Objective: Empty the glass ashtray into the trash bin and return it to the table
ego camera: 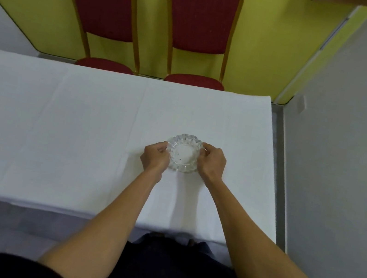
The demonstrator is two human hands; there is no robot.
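Left hand [155, 157] and right hand [212, 162] curl inward, arms outstretched.

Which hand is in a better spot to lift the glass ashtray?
Neither clearly; they look evenly placed. The left hand grips the left rim of the glass ashtray, the right hand the right rim. The ashtray sits toward the table's right end, so perhaps the right.

You will find no legible text, label, brand, number or sign here: the white tabletop [81, 134], the glass ashtray [183, 152] and the 2 red chairs [201, 20] all carry none.
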